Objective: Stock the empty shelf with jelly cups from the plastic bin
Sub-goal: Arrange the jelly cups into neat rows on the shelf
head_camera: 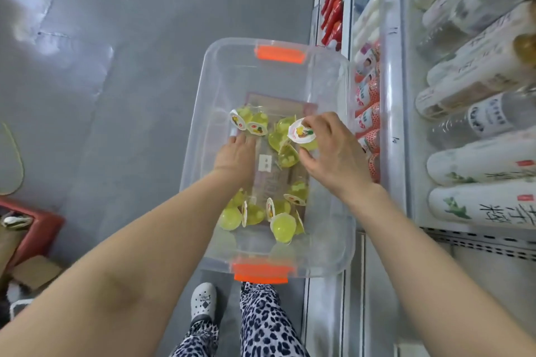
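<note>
Fingers (309,127) of our right hand (333,153) are pinching a jelly cup (301,135) over the plastic bin (220,66). Our left hand (236,153) is lying flat, released, inside it among more cups beside the shelf (391,95).

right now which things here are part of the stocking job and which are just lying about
Part of the job:
- clear plastic bin with orange handles
- yellow-green jelly cups loose in it
- white-lidded jelly cup pinched by the right hand
- left hand reaching into the bin

Lying about:
- red bottles on the shelving
- white printed bottles
- red crate on the floor
</note>
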`<state>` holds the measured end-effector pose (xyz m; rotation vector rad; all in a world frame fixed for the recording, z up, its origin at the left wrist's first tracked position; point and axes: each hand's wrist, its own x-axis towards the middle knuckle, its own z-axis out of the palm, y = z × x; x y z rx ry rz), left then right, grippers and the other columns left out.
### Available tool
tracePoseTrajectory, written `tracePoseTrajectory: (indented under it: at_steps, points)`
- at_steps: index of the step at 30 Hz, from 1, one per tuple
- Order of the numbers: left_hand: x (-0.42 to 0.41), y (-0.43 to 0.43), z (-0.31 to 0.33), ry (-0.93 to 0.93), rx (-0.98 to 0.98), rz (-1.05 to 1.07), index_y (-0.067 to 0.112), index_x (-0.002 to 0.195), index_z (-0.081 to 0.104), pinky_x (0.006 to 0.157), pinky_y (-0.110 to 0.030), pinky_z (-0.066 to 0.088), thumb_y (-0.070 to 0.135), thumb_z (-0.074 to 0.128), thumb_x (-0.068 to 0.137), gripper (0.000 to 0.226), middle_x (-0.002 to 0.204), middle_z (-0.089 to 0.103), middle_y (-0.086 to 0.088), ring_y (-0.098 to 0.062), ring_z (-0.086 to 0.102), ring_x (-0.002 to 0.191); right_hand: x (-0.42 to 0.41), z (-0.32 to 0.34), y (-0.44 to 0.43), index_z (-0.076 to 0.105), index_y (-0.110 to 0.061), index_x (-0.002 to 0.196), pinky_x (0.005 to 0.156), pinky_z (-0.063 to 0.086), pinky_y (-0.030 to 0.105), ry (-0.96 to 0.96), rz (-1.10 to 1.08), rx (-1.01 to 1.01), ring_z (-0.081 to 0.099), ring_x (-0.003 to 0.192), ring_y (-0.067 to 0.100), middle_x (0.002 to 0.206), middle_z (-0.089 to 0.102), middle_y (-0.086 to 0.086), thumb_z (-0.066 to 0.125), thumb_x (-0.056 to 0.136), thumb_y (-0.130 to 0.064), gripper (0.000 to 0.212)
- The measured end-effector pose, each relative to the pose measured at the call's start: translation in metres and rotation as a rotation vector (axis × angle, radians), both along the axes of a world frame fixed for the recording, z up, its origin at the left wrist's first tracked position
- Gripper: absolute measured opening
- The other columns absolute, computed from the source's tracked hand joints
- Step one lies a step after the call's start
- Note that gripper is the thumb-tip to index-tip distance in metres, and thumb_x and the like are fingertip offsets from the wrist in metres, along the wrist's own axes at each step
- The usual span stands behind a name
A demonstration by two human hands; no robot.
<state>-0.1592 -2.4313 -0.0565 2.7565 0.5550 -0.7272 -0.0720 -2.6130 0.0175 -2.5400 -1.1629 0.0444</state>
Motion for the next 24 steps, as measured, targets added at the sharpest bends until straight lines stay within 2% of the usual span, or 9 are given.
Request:
tracePoseTrajectory:
  at_steps: [3,6,8,13,15,18,24]
  points:
    - [0.002,0.000,-0.014,0.045,0.027,-0.050,0.009,0.145,0.029,0.104,-0.040,0.040,0.009,0.068,0.083,0.073,0.142,0.040,-0.011,-0.031,0.040,0.129,0.001,-0.002,-0.001,0.055,-0.013,0.113,0.067,0.046,0.029,-0.021,-0.006,0.009,0.057,0.085,0.023,0.105,0.054,0.007,0.073,0.079,-0.023,0.040]
    - [0.001,-0.002,-0.015,0.058,0.074,-0.064,0.011,0.137,0.037,0.095,-0.041,0.044,0.015,0.070,0.084,0.062,0.139,0.038,-0.011,-0.033,0.042,0.123,0.000,-0.003,0.000,0.056,-0.013,0.114,0.066,0.046,0.028,-0.038,0.004,-0.012,0.058,0.085,0.023,0.105,0.054,0.007,0.072,0.079,-0.023,0.040]
    - [-0.001,-0.002,-0.010,0.040,0.044,-0.038,0.007,0.136,0.037,0.094,-0.040,0.045,0.023,0.070,0.087,0.062,0.141,0.037,-0.015,-0.034,0.046,0.119,0.000,-0.002,0.001,0.055,-0.013,0.114,0.067,0.049,0.030,-0.024,0.002,-0.013,0.058,0.086,0.023,0.106,0.054,0.007,0.071,0.079,-0.024,0.040]
    - [-0.005,-0.005,0.012,-0.106,-0.104,0.097,0.007,0.130,0.039,0.092,-0.042,0.046,0.037,0.073,0.084,0.065,0.134,0.047,-0.016,-0.033,0.052,0.114,-0.002,0.006,0.002,0.055,-0.013,0.114,0.076,0.052,0.034,0.073,-0.038,0.038,0.058,0.094,0.021,0.111,0.054,0.006,0.070,0.080,-0.024,0.039]
    - [-0.013,-0.007,0.025,-0.166,-0.171,0.111,0.009,0.132,0.039,0.090,-0.042,0.047,0.040,0.072,0.084,0.066,0.131,0.050,-0.014,-0.033,0.054,0.113,-0.009,0.014,0.002,0.056,-0.012,0.115,0.081,0.048,0.028,0.126,-0.087,0.098,0.056,0.098,0.019,0.113,0.054,0.004,0.070,0.080,-0.023,0.039]
    - [-0.033,-0.009,0.047,-0.287,-0.285,0.120,0.014,0.137,0.037,0.091,-0.043,0.047,0.040,0.070,0.086,0.066,0.133,0.051,-0.011,-0.032,0.055,0.114,-0.030,0.029,-0.003,0.055,-0.014,0.117,0.078,0.040,0.022,0.130,-0.165,0.140,0.052,0.096,0.011,0.113,0.053,0.001,0.068,0.081,-0.024,0.040]
    - [-0.089,-0.016,0.096,-0.400,-0.360,-0.035,0.021,0.138,0.042,0.089,-0.037,0.044,0.049,0.064,0.087,0.062,0.139,0.051,-0.003,-0.025,0.054,0.118,-0.098,0.065,-0.029,0.053,-0.015,0.116,0.080,0.049,0.033,0.065,-0.280,0.197,0.053,0.099,0.015,0.114,0.053,0.002,0.067,0.080,-0.027,0.041]
